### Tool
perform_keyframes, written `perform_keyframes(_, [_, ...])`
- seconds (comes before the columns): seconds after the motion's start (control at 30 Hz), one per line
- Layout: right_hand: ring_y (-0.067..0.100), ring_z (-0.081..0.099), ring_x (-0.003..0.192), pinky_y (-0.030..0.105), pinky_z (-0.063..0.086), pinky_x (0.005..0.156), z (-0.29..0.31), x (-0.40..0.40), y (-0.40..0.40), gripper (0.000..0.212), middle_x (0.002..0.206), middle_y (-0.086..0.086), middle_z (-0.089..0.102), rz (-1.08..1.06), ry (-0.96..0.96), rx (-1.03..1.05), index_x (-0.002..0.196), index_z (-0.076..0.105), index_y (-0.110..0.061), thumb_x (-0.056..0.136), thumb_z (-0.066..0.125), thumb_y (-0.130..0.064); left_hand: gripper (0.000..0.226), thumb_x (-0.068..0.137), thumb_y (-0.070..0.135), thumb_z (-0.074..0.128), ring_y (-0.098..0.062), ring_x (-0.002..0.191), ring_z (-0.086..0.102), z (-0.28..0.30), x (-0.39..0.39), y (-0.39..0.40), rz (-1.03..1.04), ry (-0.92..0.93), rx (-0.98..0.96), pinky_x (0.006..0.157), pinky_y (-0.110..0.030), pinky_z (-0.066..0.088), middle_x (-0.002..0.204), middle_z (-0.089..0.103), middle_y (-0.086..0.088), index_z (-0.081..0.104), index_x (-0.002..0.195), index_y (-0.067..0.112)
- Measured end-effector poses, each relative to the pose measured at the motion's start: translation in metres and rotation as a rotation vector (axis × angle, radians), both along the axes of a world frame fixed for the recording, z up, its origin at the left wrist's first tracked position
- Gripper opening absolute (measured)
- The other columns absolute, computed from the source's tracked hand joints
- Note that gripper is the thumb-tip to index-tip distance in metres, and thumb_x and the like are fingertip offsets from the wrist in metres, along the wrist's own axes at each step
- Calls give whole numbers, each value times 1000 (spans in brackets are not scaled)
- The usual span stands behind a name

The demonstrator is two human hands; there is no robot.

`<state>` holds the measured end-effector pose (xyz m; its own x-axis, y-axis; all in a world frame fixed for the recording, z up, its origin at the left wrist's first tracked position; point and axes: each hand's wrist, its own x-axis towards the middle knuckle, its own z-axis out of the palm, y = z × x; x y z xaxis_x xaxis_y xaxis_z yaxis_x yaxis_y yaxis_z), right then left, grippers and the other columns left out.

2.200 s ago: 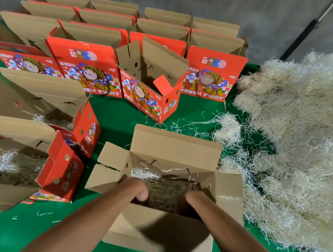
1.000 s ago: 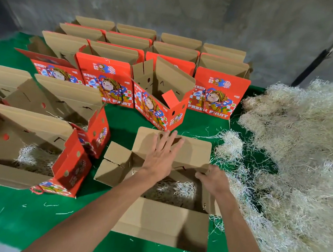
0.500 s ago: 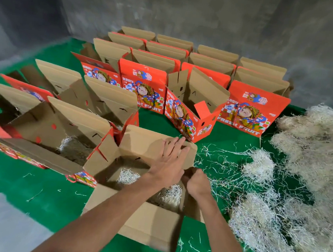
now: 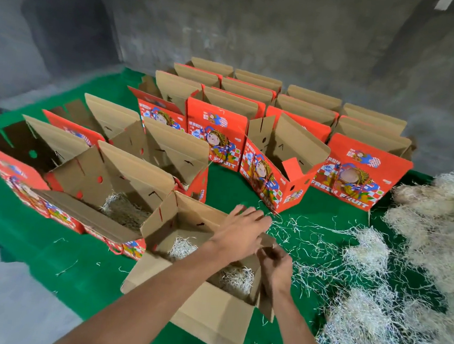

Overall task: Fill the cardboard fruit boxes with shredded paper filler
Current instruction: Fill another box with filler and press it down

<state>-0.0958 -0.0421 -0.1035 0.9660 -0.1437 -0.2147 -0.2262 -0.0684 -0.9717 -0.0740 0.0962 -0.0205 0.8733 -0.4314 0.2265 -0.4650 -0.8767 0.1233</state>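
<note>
The nearest box (image 4: 207,311) stands open on the green cloth (image 4: 47,243), with some shredded paper (image 4: 235,279) already lying at its bottom. The left hand (image 4: 239,234) lies flat, fingers straight, on the far flap of this box and holds nothing. The right hand (image 4: 276,262) pinches the side flap at the right of the box between curled fingers.

The big paper pile (image 4: 418,273) is to the right of the box, near it. This filler looks very light, soft and springy, and strands fall off easily, so it is probably best to take it in a loose handful with both hands. The cardboard seems stiff but thin; the flaps are the natural place to hold.
</note>
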Motion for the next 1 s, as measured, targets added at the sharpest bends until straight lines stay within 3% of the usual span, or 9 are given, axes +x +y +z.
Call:
perform_keyframes(0.1, [4,70,78,8,51,71,2,2,9,18,89,-5,77,-21,-67,15,96,75,-17,90,69,-1,19,91,14,61,-18,101,49,7,-2,2,-28,65,-15,98,-37,34,99,52,5,47,98,25])
perform_keyframes(0.2, [7,70,84,20,54,83,-2,6,18,23,93,-2,77,27,-97,-25,94,74,-19,92,65,2,24,88,8,60,-14,93,46,10,-2,8,-35,116,-43,92,-35,37,93,47,10,42,91,24])
perform_keyframes(0.3, [6,70,82,25,58,80,-7,15,20,33,93,-4,77,100,-57,-58,93,73,-25,93,62,5,15,90,17,60,-14,91,48,11,0,12,-2,150,-104,87,-34,42,93,53,9,48,92,24])
perform_keyframes(0.43, [17,72,90,35,59,86,-19,15,21,33,94,-1,77,184,-59,-49,92,73,-15,90,58,14,10,87,24,60,-12,91,50,11,0,12,0,154,-125,88,-33,41,92,56,12,51,90,27])
perform_keyframes(0.6, [14,62,71,23,54,65,-23,14,27,32,76,-1,72,198,-124,79,80,68,-7,90,53,19,8,82,27,59,-12,88,51,7,0,8,21,139,-87,92,-35,42,87,58,12,52,87,27])
perform_keyframes(0.67, [25,59,74,29,53,63,-21,15,32,26,79,5,68,189,-126,124,84,66,-2,90,51,20,7,81,27,59,-11,88,51,8,1,3,26,150,-90,93,-34,41,87,59,12,54,85,27])
perform_keyframes(0.73, [33,62,86,39,56,73,-13,11,39,12,90,11,67,203,-158,178,101,61,6,93,52,6,7,80,28,59,-10,87,52,9,4,-4,11,176,-115,94,-34,42,86,59,14,55,85,28])
perform_keyframes(0.87, [22,63,86,32,54,72,9,5,32,34,93,5,68,255,-166,356,113,54,-9,82,59,-21,10,85,39,59,-9,84,55,12,12,-22,1,169,-161,92,-35,45,86,61,15,56,85,30])
perform_keyframes(1.0, [18,64,85,31,54,69,26,24,-5,44,94,0,71,143,-138,-32,104,65,-15,72,58,-44,10,92,38,56,-10,84,58,15,27,-42,77,109,-241,84,-34,51,89,61,12,57,88,29])
